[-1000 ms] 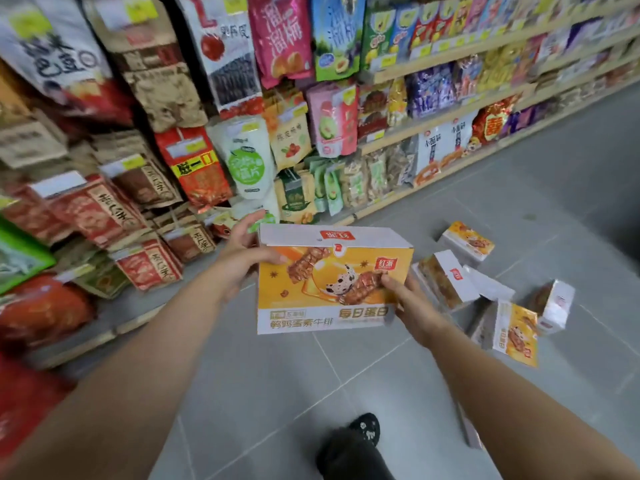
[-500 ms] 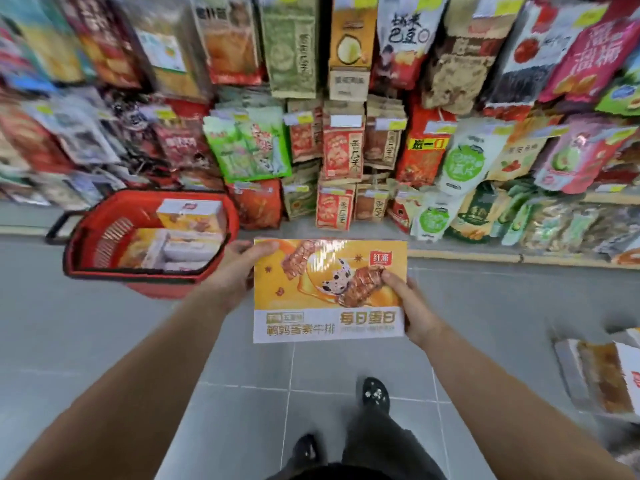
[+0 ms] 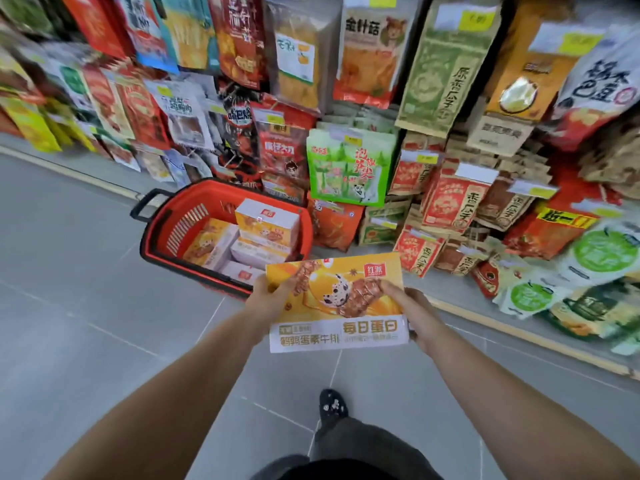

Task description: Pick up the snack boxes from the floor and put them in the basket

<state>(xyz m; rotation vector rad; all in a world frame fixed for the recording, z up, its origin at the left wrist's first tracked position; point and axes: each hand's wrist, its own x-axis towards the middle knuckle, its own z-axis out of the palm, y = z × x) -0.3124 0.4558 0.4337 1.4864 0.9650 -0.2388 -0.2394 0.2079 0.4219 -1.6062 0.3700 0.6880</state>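
I hold one orange and white snack box (image 3: 336,303) flat in front of me, its printed face up. My left hand (image 3: 268,299) grips its left edge and my right hand (image 3: 410,308) grips its right edge. The red plastic basket (image 3: 173,216) stands on the grey floor just beyond and left of the box, against the shelf. Several snack boxes of the same kind (image 3: 266,223) lie inside it, one propped upright at the back. The held box overlaps the basket's near right corner in view.
Low shelves packed with snack bags (image 3: 349,168) run along the far side, their base edge (image 3: 519,336) slanting down to the right. The basket's black handle (image 3: 145,202) sticks out to the left. My shoe (image 3: 332,405) and trouser leg are below on the grey tiles.
The view has swung left from the boxes scattered on the floor to the basket. The held box has come nearer to the basket, still gripped by both hands.
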